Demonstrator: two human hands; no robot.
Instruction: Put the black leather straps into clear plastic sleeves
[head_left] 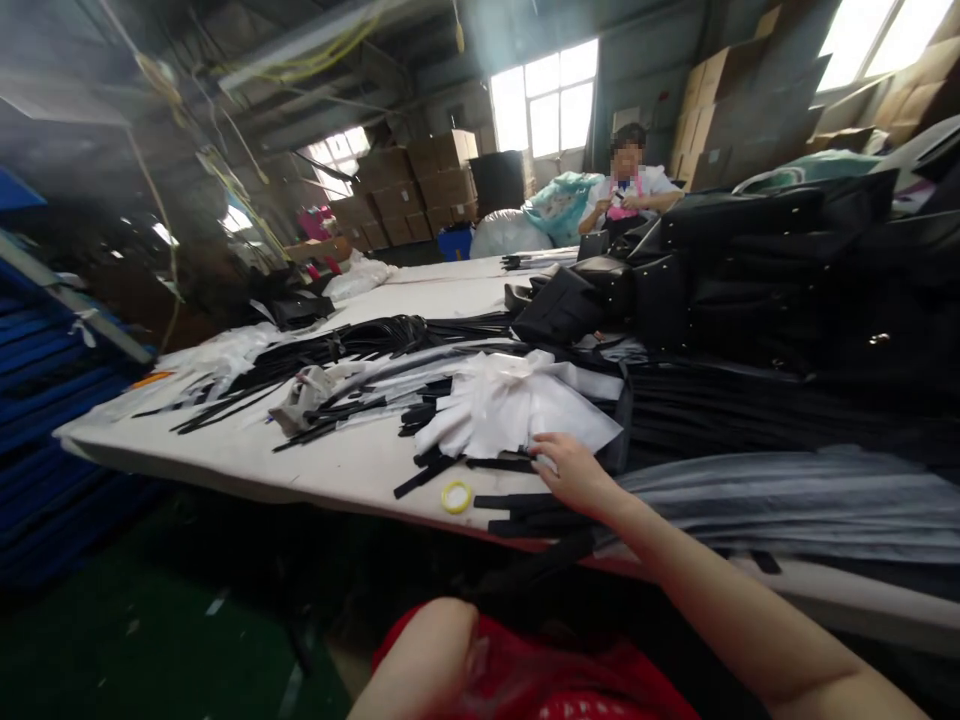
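Note:
My right hand (570,474) reaches forward over the table with its fingers stretched out and a little apart. Its fingertips are at the lower edge of a heap of white plastic or paper sheets (491,405), close to black straps lying beneath; whether they touch the sheets I cannot tell. Just left of the hand, more flat black straps (517,505) point toward the table's front edge. Beside their ends lies a yellow tape roll (456,497). Of my left side only a bent arm shows at the bottom, against a red garment; the hand itself is hidden.
Bundled black straps in clear plastic (795,500) run along the right of the white table (247,450). Behind them rises a pile of black bags (720,270). Across the table a person (628,190) handles something small. Cardboard boxes (409,190) and blue stacked racks (52,420) stand around.

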